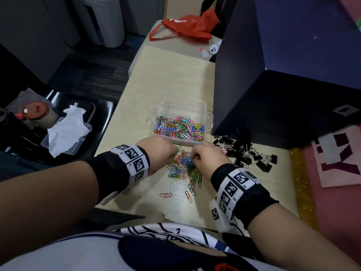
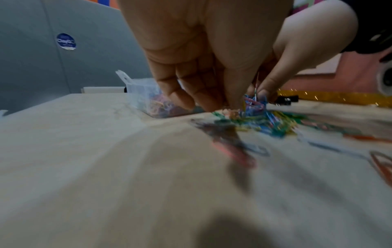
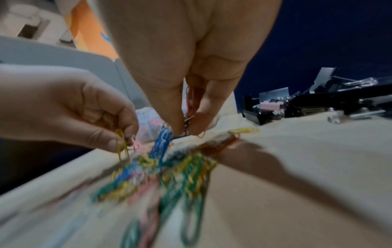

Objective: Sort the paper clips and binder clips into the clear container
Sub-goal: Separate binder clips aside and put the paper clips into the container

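Beige desk (image 1: 156,79) bears red bag (image 1: 187,28), tissue-filled tray (image 1: 64,137) alongside.

Multicoloured paper clips (image 1: 183,169), black binder clips (image 1: 248,153) with one pink (image 3: 272,106), clear container (image 1: 182,122), beige table (image 1: 162,79).

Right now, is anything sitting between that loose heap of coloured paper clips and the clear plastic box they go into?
Nothing visible. The loose heap of coloured paper clips lies just in front of the clear plastic box, which stands open with only bare tabletop between. Both hands are already pinching clips. The black binder clips sit off to the right.
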A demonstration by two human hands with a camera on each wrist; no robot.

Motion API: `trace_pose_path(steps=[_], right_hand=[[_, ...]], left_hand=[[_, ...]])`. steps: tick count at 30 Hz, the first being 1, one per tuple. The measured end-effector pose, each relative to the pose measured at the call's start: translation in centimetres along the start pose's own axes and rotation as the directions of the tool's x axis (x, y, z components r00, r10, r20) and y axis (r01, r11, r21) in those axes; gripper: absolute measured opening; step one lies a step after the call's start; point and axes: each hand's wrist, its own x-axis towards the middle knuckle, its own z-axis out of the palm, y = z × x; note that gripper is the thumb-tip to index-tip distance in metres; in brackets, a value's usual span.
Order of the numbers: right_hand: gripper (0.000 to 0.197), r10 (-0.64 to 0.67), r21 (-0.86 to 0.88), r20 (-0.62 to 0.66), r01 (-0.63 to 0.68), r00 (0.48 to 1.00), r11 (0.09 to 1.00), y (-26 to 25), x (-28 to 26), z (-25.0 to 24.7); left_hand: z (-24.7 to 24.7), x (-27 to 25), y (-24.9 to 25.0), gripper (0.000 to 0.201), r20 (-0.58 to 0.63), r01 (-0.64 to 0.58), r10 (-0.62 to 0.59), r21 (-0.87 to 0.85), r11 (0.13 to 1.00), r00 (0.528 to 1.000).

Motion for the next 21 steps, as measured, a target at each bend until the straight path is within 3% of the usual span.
trace_pose_path(steps=[5, 9, 13, 17, 21], right_hand=[[0.01, 0.032, 0.136, -0.171, -0.008, 0.985, 0.991, -1.2, 0.6, -2.4], [0.021, 0.056, 0.203, -0.283, 0.003, 0.958, 0.979, -2.2, 1.6, -3.7], [0.034, 0.087, 0.115, -0.216, -0.064, 0.973, 0.991, -2.1, 2.0, -4.0], [0.038, 0.105, 0.049, -0.125, -0.099, 0.987, 0.994, -1.4, 2.0, -3.3], [0.05, 0.002, -0.051, 0.027, -0.001, 1.0, 0.999, -1.2, 2.1, -2.0]], left_hand=[[-2.4, -0.3, -1.6, 0.016, -0.104, 0.01, -0.02, -0.094, 0.996, 0.994], [-4.3, 0.5, -2.8, 0.021, -0.232, 0.122, -0.157, -0.156, 0.98, 0.96], [-4.1, 1.0, -3.2, 0.033, -0.265, 0.213, -0.248, -0.153, 0.965, 0.932], [-2.6, 0.9, -1.5, 0.045, -0.259, 0.145, -0.145, -0.021, 0.989, 0.955], [-1.1, 1.4, -0.4, 0.055, -0.151, 0.109, -0.095, 0.088, 0.99, 0.984]])
